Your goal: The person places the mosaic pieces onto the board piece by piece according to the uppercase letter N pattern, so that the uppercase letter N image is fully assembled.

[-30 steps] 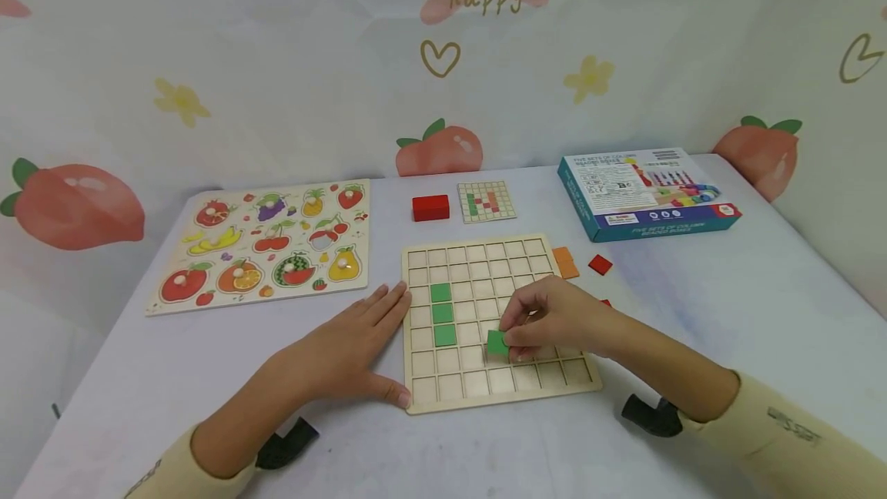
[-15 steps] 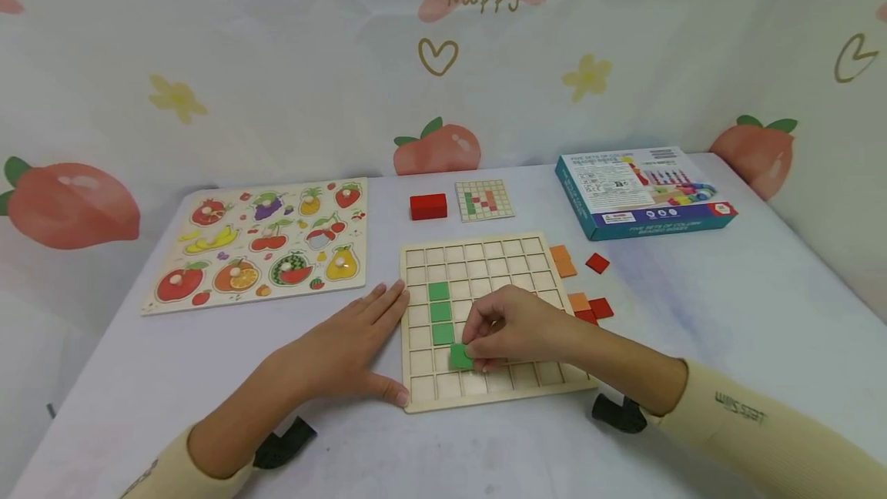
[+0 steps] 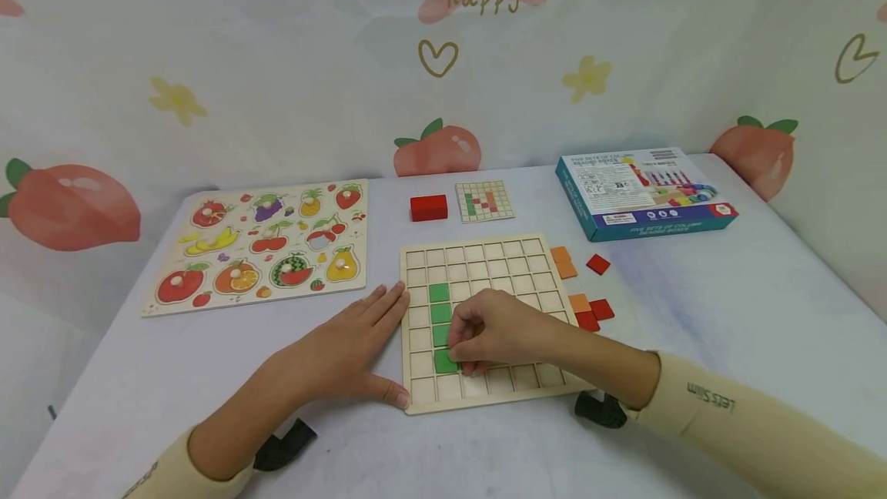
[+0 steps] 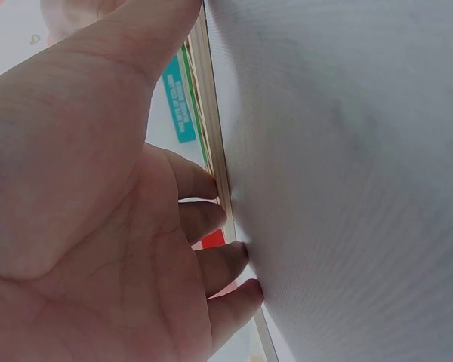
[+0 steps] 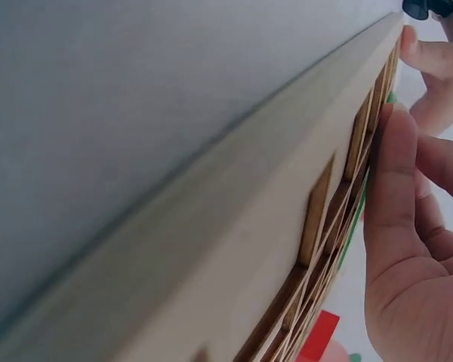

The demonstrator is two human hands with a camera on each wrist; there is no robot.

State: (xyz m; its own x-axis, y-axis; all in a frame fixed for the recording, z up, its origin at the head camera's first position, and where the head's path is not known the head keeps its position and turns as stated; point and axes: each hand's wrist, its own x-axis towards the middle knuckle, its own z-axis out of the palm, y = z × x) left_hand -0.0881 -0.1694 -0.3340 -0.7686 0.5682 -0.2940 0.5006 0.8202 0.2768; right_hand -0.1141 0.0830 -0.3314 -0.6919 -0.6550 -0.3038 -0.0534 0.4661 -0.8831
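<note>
Presumably to steady the wooden grid board (image 3: 475, 252), my left hand (image 3: 346, 349) lay spread against its nine o'clock edge; my right hand (image 3: 495, 329) pinched a green square tile (image 3: 443, 362), six o'clock of three green tiles (image 3: 440, 313).

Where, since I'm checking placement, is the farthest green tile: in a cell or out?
In: the grid board frames the farthest green tile all round.

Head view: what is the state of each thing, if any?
Grid board, partly filled
Three farther green tiles, in cells
Nearest green tile, held, seating unclear
Right hand, holding that tile
Left hand, fingers straight
Box, closed
Fruit puzzle, flat
Pattern card, face up
Red tiles, loose
Orange tiles, loose
Red block, lying flat
</note>
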